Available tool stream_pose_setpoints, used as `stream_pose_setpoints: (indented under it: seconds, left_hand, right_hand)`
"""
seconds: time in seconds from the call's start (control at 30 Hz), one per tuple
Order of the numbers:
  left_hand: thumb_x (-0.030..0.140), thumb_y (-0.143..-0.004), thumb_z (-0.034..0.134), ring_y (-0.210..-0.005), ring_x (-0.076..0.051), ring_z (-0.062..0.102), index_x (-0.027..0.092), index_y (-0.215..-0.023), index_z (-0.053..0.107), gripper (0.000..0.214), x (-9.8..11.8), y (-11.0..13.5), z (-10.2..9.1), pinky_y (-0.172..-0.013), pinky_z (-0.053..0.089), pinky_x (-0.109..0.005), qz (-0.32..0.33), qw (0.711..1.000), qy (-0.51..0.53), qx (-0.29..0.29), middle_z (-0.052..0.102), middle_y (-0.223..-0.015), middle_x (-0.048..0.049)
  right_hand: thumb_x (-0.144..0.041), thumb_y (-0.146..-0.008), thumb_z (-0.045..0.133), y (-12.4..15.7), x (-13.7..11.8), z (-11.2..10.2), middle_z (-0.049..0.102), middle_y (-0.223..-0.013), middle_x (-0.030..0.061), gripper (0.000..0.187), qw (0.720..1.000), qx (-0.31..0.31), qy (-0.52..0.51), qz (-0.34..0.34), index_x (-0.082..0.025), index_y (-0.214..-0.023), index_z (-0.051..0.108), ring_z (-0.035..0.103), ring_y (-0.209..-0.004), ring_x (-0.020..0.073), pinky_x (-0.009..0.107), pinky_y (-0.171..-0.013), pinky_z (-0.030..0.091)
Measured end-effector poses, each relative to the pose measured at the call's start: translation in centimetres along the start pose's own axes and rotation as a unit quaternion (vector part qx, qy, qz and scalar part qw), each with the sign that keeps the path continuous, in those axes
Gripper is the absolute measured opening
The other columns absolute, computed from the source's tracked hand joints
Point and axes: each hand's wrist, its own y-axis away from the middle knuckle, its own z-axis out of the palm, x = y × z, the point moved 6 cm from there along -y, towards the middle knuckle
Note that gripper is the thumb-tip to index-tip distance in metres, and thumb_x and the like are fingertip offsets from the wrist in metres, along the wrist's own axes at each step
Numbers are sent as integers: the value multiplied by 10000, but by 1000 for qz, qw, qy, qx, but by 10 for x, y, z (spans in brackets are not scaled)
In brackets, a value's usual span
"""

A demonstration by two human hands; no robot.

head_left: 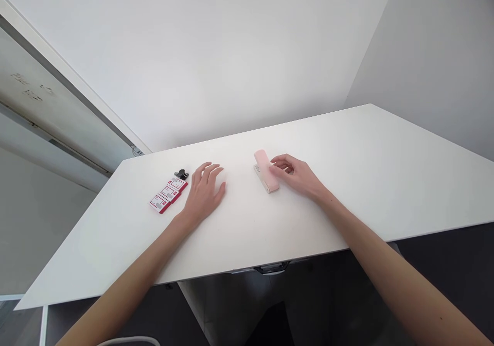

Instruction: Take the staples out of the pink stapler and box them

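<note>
A pale pink stapler (266,171) with a white base lies on the white table (309,217), its upper arm angled apart from the base. Beside its right edge is my right hand (295,173), fingers loosely curled. The thumb tip and fingertips reach the stapler's side, but the hand is not wrapped around it. To the left, my left hand (204,191) rests palm down with fingers spread, holding nothing. Nearest to it are small red-and-white boxes (169,193) in a row and a small black clip-like object (181,174) at their far end.
A white wall (247,52) rises behind the table, and a grey wall (436,63) stands at the right. Along the left runs a white frame (77,73). A dark handle (272,268) shows below the table's front edge.
</note>
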Motion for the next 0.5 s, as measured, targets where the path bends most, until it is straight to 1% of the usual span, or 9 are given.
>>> stream_pose_setpoints:
  seconds: [0.07,0.13,0.27,0.37,0.43,0.5]
  left_hand:
    - [293,-1034,527,-1438,-338,474,215,-1390,532,364,12,-10,9,-1193,400,-561,11,999,42,3,628,-1427,-133]
    - [297,-1032,536,-1429,-321,485,219,-1390,532,366,21,-21,18,-1194,409,-550,13,996,87,-8,638,-1415,-121]
    - [330,-1030,546,-1490,-309,441,228,-1475,463,463,36,-42,36,-1217,393,-542,9,983,168,-72,586,-1513,-113]
    - [349,-1028,548,-1466,-313,482,230,-1520,407,525,44,-50,43,-1201,406,-539,7,969,218,-116,551,-1558,-124]
    - [352,-1035,532,-1390,-307,551,232,-1467,450,456,48,-52,44,-1175,424,-527,11,961,242,-136,613,-1480,-119]
    - [362,-1041,523,-1315,-298,594,236,-1366,518,349,50,-52,43,-1148,440,-508,11,955,257,-147,684,-1338,-100]
  right_hand:
    - [-621,-888,723,1,-3,3,753,-1182,68,476,1000,-15,10,-13,-279,-1219,709,685,-1007,246,418,-885,540]
    - [-589,-856,768,1,-7,6,752,-1203,65,501,999,-36,23,-29,-277,-1242,699,682,-1002,249,417,-876,538]
    - [-530,-791,833,4,-15,13,733,-1292,60,579,993,-80,63,-54,-283,-1290,673,671,-986,257,412,-826,554]
    - [-442,-836,780,4,-18,15,732,-1294,51,522,991,-84,69,-74,-294,-1322,657,672,-951,248,400,-789,559]
    - [-350,-866,714,3,-17,15,737,-1277,41,453,990,-81,68,-93,-301,-1314,661,676,-929,239,392,-779,558]
    - [-279,-864,669,2,-15,15,747,-1227,39,411,989,-73,71,-111,-292,-1274,673,677,-905,235,384,-764,555]
